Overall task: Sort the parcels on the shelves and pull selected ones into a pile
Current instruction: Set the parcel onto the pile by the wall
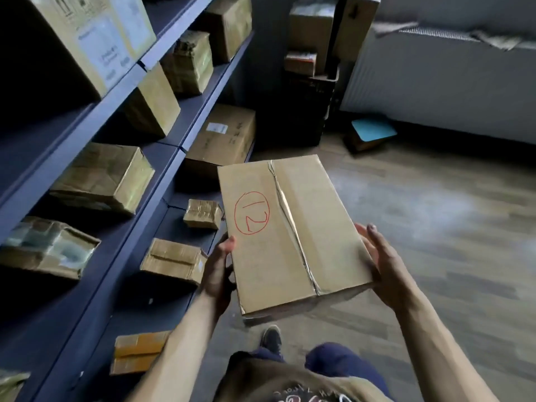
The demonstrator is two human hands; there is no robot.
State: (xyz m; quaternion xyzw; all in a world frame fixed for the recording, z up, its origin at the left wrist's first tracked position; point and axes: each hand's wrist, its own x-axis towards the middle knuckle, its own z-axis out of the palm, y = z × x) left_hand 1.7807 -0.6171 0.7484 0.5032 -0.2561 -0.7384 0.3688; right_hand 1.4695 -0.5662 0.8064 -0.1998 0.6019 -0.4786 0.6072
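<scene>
A flat cardboard parcel (pixel 293 236) with a red circled "12" and a taped middle seam hangs in front of me above the floor. My left hand (pixel 217 274) grips its left edge, thumb on top and fingers underneath. My right hand (pixel 380 262) presses against its right edge with straight fingers. The dark blue shelves (pixel 139 181) run along my left and hold several taped brown parcels, among them a large one (pixel 104 177) and a small one (pixel 203 213).
A labelled box (pixel 223 137) lies at the far end of a low shelf. Stacked boxes (pixel 313 33) stand on a dark crate in the corner. A blue-topped item (pixel 372 132) lies on the wooden floor by a white radiator (pixel 441 82).
</scene>
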